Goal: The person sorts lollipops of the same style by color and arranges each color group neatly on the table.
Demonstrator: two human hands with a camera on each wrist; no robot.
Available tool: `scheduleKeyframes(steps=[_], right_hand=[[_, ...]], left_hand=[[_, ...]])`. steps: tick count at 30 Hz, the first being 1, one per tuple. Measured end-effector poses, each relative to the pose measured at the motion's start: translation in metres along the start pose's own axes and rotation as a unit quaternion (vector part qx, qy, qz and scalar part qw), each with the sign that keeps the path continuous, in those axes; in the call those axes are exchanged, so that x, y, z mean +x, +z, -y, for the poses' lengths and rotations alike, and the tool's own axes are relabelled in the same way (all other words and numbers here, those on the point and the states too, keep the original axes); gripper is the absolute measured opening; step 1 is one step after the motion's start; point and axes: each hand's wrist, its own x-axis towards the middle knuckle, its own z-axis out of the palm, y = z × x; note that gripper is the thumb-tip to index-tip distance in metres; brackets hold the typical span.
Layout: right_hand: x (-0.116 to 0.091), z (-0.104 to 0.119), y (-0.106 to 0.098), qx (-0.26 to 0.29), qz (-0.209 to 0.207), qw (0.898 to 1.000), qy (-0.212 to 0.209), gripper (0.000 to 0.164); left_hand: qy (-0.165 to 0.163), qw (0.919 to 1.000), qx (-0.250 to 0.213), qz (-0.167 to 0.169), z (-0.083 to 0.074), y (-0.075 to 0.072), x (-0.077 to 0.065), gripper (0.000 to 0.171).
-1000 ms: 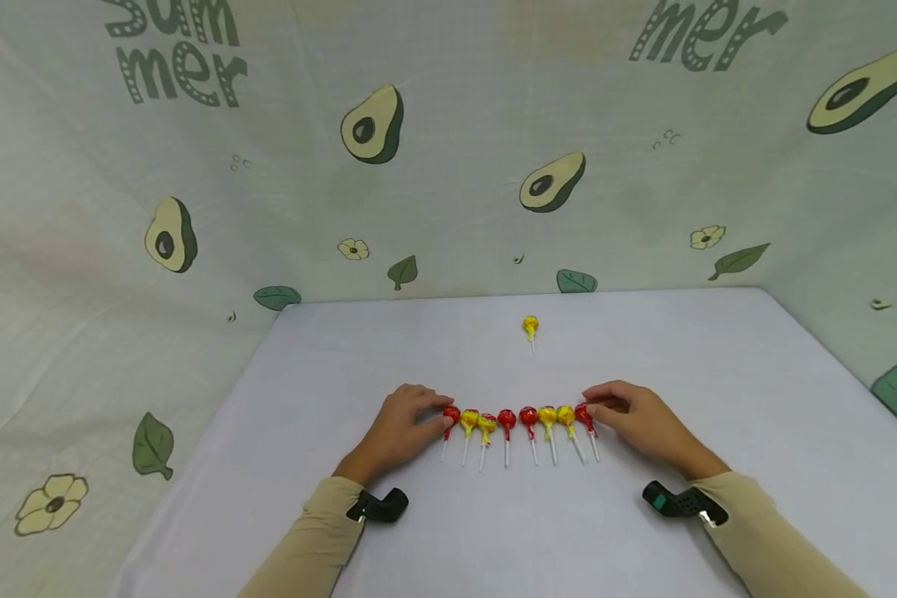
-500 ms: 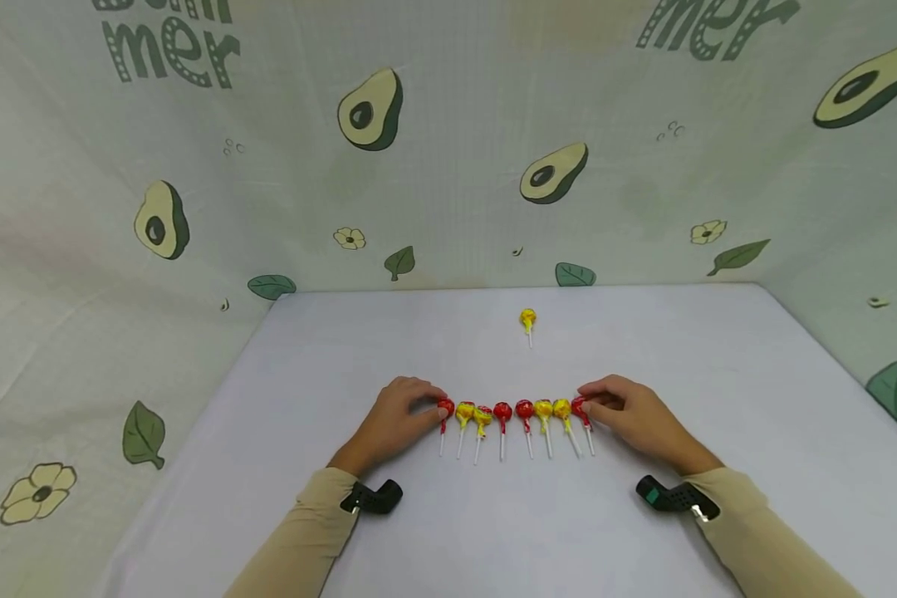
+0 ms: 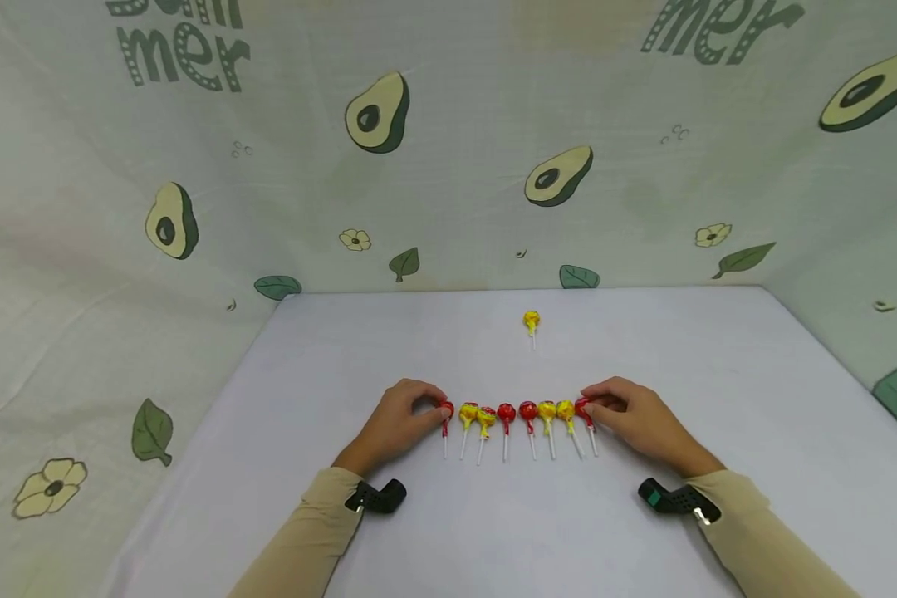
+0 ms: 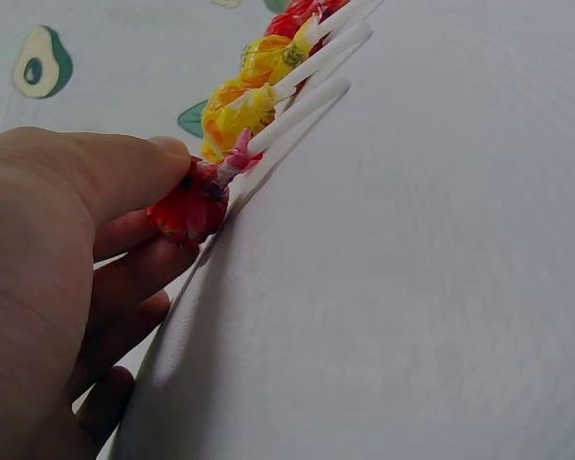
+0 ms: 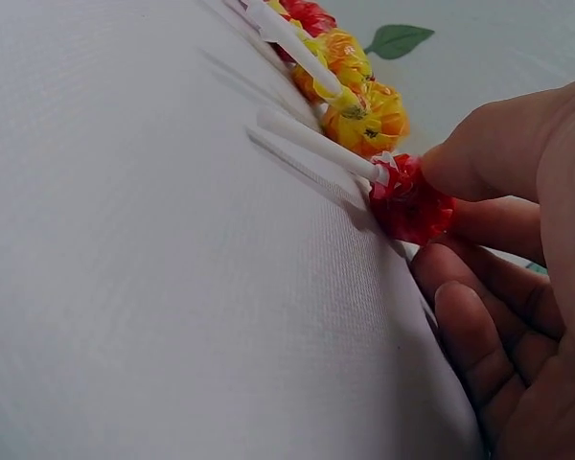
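Observation:
A row of several lollipops in red and yellow wrappers lies across the white table, sticks pointing toward the person. At the row's left end, my left hand (image 3: 402,419) pinches the head of a red lollipop (image 4: 187,213) between thumb and fingers. My right hand (image 3: 639,419) does likewise with the red lollipop (image 5: 412,209) at the right end. Beside the left one are two yellow lollipops (image 3: 468,413), then two red ones (image 3: 506,413) in the middle. Two more yellow lollipops (image 3: 565,410) come before the right end.
One single yellow lollipop (image 3: 531,319) lies apart near the back of the white table (image 3: 493,531). Behind and at the sides hangs a pale cloth (image 3: 463,108) printed with avocados, leaves and flowers. Each wrist wears a small black camera (image 3: 377,497).
The left-end red lollipop has shifted slightly left with my left hand, and its stick has straightened. My right hand and the other lollipops have hardly moved; the head view has tilted a little.

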Motion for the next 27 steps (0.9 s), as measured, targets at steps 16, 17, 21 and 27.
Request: scheduleKeyframes(steps=[16, 17, 21, 27], right_hand=[[-0.003, -0.001, 0.000, 0.007, -0.001, 1.000, -0.007, 0.024], [-0.003, -0.001, 0.001, 0.008, -0.002, 1.000, -0.006, 0.024], [-0.002, -0.001, 0.002, 0.014, -0.002, 1.000, -0.007, 0.024], [-0.002, -0.003, 0.001, 0.014, 0.001, 1.000, -0.005, 0.026]], left_hand=[[-0.016, 0.9961, -0.083, -0.025, -0.001, 0.001, 0.002, 0.029], [-0.024, 0.9955, -0.089, -0.024, -0.001, 0.001, 0.002, 0.030], [-0.052, 0.9922, -0.111, -0.025, -0.002, 0.000, 0.006, 0.031], [-0.094, 0.9812, -0.166, -0.030, -0.006, -0.004, 0.017, 0.036]])
